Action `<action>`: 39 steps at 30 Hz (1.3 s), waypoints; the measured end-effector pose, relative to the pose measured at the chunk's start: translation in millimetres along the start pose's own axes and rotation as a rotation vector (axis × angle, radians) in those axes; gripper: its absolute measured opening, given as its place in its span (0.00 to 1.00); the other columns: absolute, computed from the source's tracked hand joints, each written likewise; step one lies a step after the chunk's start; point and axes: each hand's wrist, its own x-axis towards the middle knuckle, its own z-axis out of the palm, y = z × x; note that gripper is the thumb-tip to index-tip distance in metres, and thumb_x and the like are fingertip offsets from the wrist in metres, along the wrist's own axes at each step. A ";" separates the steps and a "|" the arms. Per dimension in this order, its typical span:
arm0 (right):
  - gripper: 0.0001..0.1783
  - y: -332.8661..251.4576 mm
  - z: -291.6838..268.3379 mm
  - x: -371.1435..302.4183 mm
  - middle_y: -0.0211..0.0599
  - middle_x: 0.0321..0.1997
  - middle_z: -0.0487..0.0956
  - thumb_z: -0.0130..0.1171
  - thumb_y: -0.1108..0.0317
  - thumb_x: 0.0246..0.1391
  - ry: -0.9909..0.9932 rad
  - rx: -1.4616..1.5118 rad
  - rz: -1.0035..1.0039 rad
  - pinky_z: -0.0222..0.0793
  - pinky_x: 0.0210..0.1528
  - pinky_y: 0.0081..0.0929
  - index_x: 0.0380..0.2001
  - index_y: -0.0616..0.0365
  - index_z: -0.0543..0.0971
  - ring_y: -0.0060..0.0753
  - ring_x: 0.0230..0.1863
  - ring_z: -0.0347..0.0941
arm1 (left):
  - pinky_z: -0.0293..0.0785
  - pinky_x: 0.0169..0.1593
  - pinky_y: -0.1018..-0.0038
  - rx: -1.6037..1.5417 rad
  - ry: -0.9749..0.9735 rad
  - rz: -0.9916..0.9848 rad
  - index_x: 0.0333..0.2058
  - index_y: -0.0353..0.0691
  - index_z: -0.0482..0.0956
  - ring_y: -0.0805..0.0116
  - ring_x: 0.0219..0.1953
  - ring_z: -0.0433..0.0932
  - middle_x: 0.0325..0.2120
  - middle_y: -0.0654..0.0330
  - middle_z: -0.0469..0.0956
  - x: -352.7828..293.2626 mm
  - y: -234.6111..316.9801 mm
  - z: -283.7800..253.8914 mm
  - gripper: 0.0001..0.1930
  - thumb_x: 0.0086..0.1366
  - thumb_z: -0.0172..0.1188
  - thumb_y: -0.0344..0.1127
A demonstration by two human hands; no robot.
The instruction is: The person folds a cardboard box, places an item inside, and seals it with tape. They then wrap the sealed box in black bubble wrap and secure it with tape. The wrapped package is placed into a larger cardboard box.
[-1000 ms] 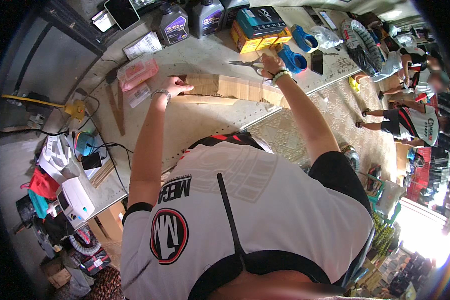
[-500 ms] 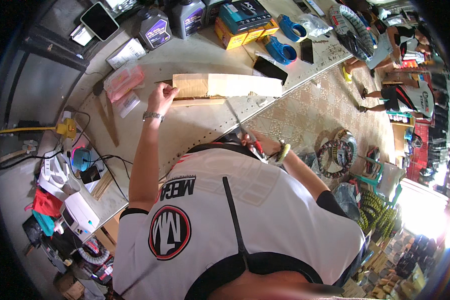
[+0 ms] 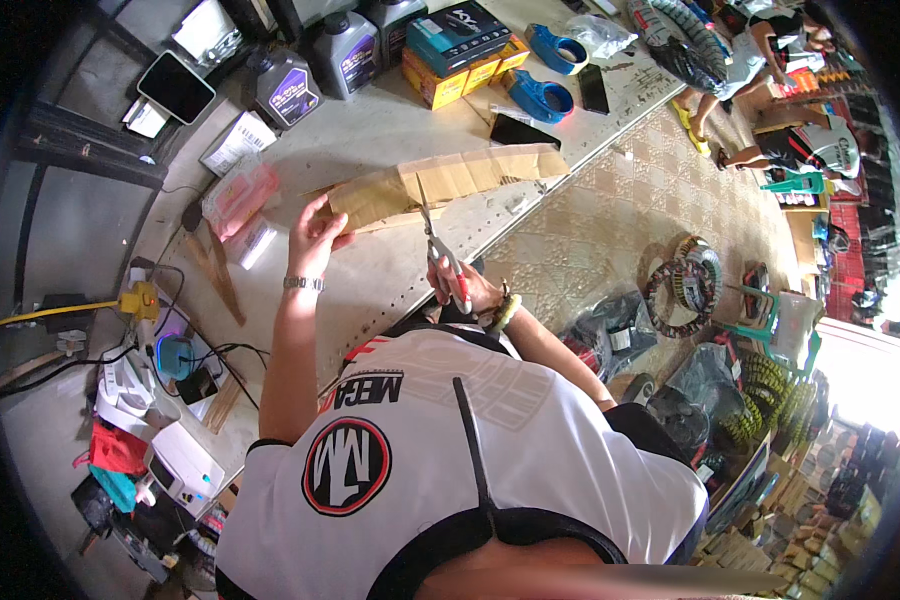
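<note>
The left hand (image 3: 316,240) pinches a long brown cardboard strip (image 3: 475,175) near the front edge of the pale desk (image 3: 370,285), and the right hand (image 3: 482,291) grasps red-and-grey-handled metal scissors (image 3: 442,249) overlapping it.

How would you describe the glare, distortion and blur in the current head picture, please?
All in the head view: blown-out glare at the right edge; co-workers tilted sideways near the fisheye rim, with black corners; a smeared patch along the lower edge; scissors and cardboard fairly clear.
</note>
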 end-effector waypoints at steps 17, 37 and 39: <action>0.39 -107.2 29.1 41.8 0.32 0.20 0.71 0.38 0.29 0.60 0.010 -0.671 0.035 0.68 0.23 0.29 0.29 0.60 0.72 0.27 0.21 0.69 | 0.82 0.37 0.65 -0.143 0.081 0.191 0.55 0.43 0.68 0.67 0.50 0.72 0.49 0.60 0.71 2.3 44.5 -14.0 0.26 0.61 0.66 0.41; 0.38 -110.6 20.0 155.5 0.33 0.20 0.73 0.47 0.29 0.56 -0.177 -0.507 0.071 0.71 0.24 0.31 0.30 0.59 0.77 0.30 0.23 0.74 | 0.83 0.38 0.69 0.020 0.171 0.099 0.53 0.38 0.72 0.66 0.44 0.77 0.49 0.57 0.74 40.7 54.9 -48.6 0.23 0.62 0.65 0.39; 0.37 -105.1 18.7 162.3 0.35 0.20 0.73 0.48 0.30 0.56 -0.092 -0.892 -0.182 0.72 0.27 0.35 0.32 0.59 0.78 0.34 0.24 0.75 | 0.82 0.38 0.70 0.031 0.221 0.105 0.53 0.37 0.71 0.66 0.44 0.77 0.50 0.57 0.74 47.2 59.9 -53.4 0.24 0.62 0.65 0.41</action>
